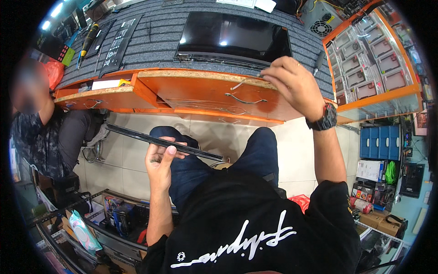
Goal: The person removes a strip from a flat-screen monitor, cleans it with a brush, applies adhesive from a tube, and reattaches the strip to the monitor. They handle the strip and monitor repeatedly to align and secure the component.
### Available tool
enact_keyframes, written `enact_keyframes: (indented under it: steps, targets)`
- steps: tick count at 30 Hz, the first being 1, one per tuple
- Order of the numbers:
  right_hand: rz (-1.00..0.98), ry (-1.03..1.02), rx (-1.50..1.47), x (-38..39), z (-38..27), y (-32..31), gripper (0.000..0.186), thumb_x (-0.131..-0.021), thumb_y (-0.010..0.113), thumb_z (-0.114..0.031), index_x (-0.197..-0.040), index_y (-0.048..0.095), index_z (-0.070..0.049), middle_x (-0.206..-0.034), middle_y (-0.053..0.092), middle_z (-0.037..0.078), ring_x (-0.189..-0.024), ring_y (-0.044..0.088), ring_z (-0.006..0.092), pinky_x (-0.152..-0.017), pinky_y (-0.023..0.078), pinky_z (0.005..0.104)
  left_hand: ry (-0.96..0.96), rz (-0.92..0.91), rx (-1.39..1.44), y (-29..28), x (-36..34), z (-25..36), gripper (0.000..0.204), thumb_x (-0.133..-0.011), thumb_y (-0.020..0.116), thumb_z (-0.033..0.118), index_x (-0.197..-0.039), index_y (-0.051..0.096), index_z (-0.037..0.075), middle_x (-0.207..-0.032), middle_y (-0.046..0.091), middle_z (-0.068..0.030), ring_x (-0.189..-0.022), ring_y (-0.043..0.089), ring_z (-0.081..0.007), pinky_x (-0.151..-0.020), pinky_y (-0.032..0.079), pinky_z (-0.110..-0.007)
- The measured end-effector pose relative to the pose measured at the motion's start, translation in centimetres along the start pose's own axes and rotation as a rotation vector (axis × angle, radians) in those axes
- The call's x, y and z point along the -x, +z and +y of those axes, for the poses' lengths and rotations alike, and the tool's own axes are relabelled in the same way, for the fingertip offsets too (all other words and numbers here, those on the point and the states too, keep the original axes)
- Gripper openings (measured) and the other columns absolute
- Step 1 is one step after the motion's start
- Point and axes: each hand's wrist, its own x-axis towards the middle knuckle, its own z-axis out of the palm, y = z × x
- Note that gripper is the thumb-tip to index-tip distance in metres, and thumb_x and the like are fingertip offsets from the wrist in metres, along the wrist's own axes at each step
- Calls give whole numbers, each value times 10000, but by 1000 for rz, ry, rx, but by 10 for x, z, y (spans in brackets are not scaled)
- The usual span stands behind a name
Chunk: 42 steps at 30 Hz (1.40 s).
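Observation:
My left hand (160, 157) grips a long, thin black panel (137, 135), seen nearly edge-on and tilted down to the right above my lap. What kind of part it is does not show. My right hand (292, 80), with a black watch on its wrist, is at the bench's front edge. Its fingers are bent together by the lower right corner of a bare laptop screen (232, 39); anything between the fingertips is too small to name. The screen lies face up on the bench, with a dark strip of parts along its near edge.
A ribbed grey mat (157, 27) covers the bench. On it lie a laptop battery (119, 45), a yellow-black screwdriver (89, 40) and another screwdriver (319, 62). Orange drawers (205, 91) run below. A glass case (374, 55) stands right; another person (50, 118) sits left.

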Motion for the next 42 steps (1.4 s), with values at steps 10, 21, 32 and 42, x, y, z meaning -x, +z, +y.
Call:
enact_keyframes:
  steps: [10, 21, 32, 42]
  targets:
    - [522, 550, -230, -14, 68, -1, 270, -929, 747, -135, -1193, 736, -78, -842, 692, 39, -676, 585, 107, -649, 488, 258, -12, 6, 13, -4, 1, -1, 309, -998, 694, 183, -1199, 584, -24, -1020, 738, -237, -792, 730, -244, -717, 589, -329]
    - [320, 565, -202, 13, 58, 2, 207, -933, 740, -195, -1045, 769, -22, -857, 695, 71, -720, 607, 133, -686, 502, 281, -8, -82, 66, 2, -22, -2, 284, -1003, 684, 184, -1172, 596, -27, -991, 730, -201, -844, 700, -207, -754, 561, -324]
    - [321, 663, -210, 47, 62, 12, 266, -973, 705, -227, -939, 693, 36, -817, 670, 104, -729, 639, 156, -686, 501, 306, 211, -66, -127, -4, -92, 18, 287, -1080, 565, 224, -1253, 605, -2, -1290, 606, -128, -1196, 587, -202, -1001, 493, -379]
    - [309, 842, -154, 35, 43, 19, 265, -996, 642, -238, -944, 658, 21, -742, 685, 190, -663, 679, 304, -657, 507, 381, 91, -184, -32, 19, -139, 33, 280, -1050, 629, 245, -1205, 659, 14, -1588, 423, -190, -1184, 656, -213, -892, 572, -356]
